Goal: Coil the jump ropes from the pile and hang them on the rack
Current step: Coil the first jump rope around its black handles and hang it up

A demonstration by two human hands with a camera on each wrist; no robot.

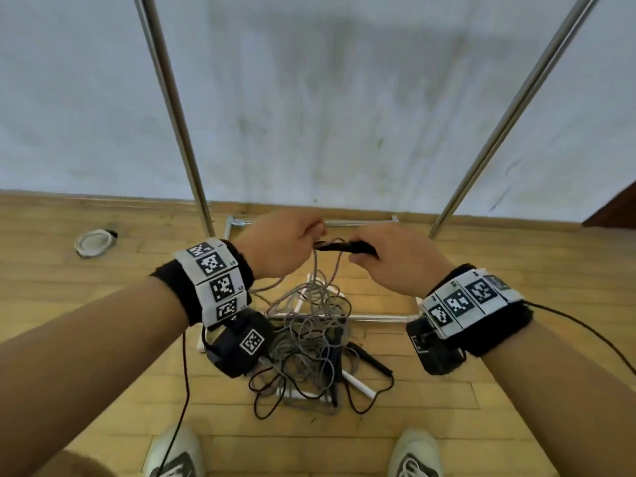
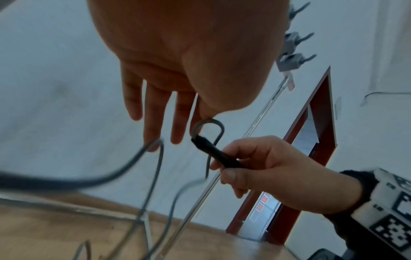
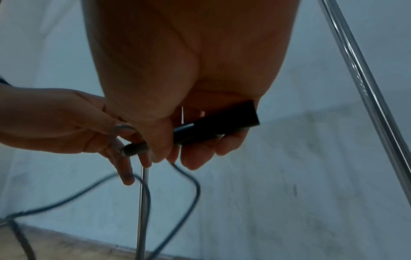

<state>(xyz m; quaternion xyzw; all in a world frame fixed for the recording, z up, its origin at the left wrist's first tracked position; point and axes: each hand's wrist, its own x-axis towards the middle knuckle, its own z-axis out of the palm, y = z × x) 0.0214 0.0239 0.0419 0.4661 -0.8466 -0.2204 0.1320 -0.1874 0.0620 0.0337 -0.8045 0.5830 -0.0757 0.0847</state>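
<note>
My right hand (image 1: 385,259) grips a black jump-rope handle (image 1: 344,247) held level at waist height; the same handle (image 3: 213,125) crosses my palm in the right wrist view. My left hand (image 1: 292,242) pinches the grey cord (image 2: 208,124) where it loops out of the handle's tip (image 2: 200,140), its other fingers (image 2: 153,112) straight. The cord (image 1: 318,270) hangs down into a tangled pile of jump ropes (image 1: 309,349) on the wooden floor, grey and black cords with white and black handles. The rack's two metal uprights (image 1: 172,108) (image 1: 509,115) rise on either side.
The rack's white base bars (image 1: 375,317) lie on the floor under the pile. A round white object (image 1: 93,242) sits on the floor at the left by the wall. My shoes (image 1: 175,452) (image 1: 416,456) stand close to the pile. A red-brown door frame (image 2: 311,140) is to the right.
</note>
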